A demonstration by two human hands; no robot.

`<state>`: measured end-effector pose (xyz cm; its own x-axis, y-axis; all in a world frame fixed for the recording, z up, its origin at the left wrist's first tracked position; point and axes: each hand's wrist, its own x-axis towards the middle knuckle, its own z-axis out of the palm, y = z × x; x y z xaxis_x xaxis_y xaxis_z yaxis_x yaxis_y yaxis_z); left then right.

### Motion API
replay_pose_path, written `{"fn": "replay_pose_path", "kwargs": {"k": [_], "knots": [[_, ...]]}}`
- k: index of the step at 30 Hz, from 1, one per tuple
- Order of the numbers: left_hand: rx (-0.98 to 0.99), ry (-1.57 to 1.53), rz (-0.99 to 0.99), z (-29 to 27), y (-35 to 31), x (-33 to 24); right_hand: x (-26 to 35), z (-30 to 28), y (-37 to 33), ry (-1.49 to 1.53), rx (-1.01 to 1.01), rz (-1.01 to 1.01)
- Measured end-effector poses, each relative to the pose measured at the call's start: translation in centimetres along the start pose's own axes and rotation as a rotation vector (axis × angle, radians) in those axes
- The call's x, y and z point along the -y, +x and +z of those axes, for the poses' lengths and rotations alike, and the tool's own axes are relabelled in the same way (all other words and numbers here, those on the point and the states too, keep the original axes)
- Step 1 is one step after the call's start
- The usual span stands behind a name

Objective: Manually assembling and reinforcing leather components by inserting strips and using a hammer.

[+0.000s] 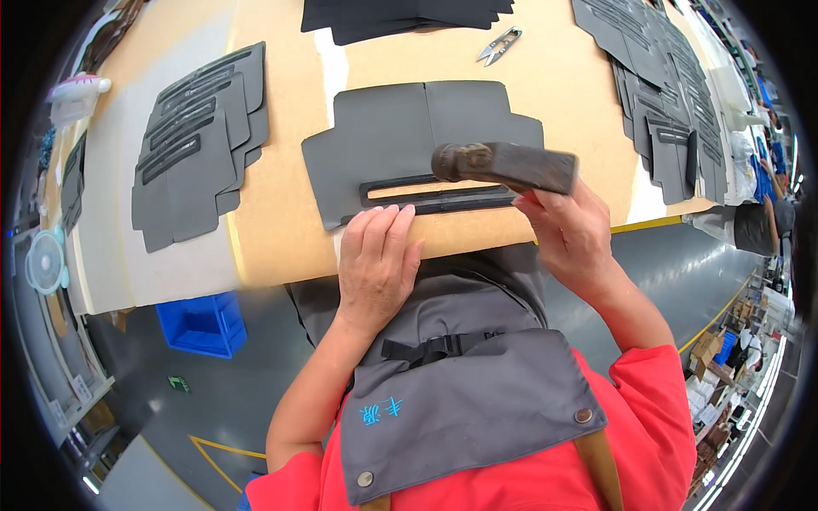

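A dark grey, stepped-edge sheet [383,128] with a long black-rimmed slot lies flat in front of me on the tan work table [281,238]. My left hand [375,255] rests its outstretched fingers on the sheet's near edge, just below the left part of the slot. Closed round the handle of a hammer, my right hand [575,230] is raised over the right end of the slot. The hammer [511,163] has a worn, dark metal head, which hides part of the slot and the sheet's right side. Its handle is mostly hidden by my fingers.
Overlapping slotted sheets lie at the left [200,145] and far right [648,85]. Black pieces [400,17] sit at the far edge of view, near thread snips [499,46]. A blue bin [202,324] stands below the table; a small fan [46,262] is at far left.
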<state>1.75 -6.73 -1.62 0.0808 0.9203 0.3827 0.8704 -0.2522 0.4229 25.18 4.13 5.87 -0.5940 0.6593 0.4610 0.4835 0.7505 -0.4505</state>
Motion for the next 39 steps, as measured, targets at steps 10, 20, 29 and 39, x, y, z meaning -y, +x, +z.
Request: {"fn": "replay_pose_path", "kwargs": {"k": [10,20,29,39], "knots": [[0.001,-0.005,0.003,-0.1,-0.5,-0.5,-0.6,0.5,0.3,-0.157,0.120,-0.010],[0.009,-0.024,-0.002,-1.2,0.4,0.2,-8.5,-3.0,-1.2,-0.244,0.047,0.502],[0.112,0.078,-0.018,-3.5,-0.2,2.6,-4.6,1.0,-3.1,-0.303,0.279,-0.215],[0.027,-0.304,-0.242,-6.9,5.2,7.8,-8.4,-1.1,8.4,0.338,0.249,0.132]]}}
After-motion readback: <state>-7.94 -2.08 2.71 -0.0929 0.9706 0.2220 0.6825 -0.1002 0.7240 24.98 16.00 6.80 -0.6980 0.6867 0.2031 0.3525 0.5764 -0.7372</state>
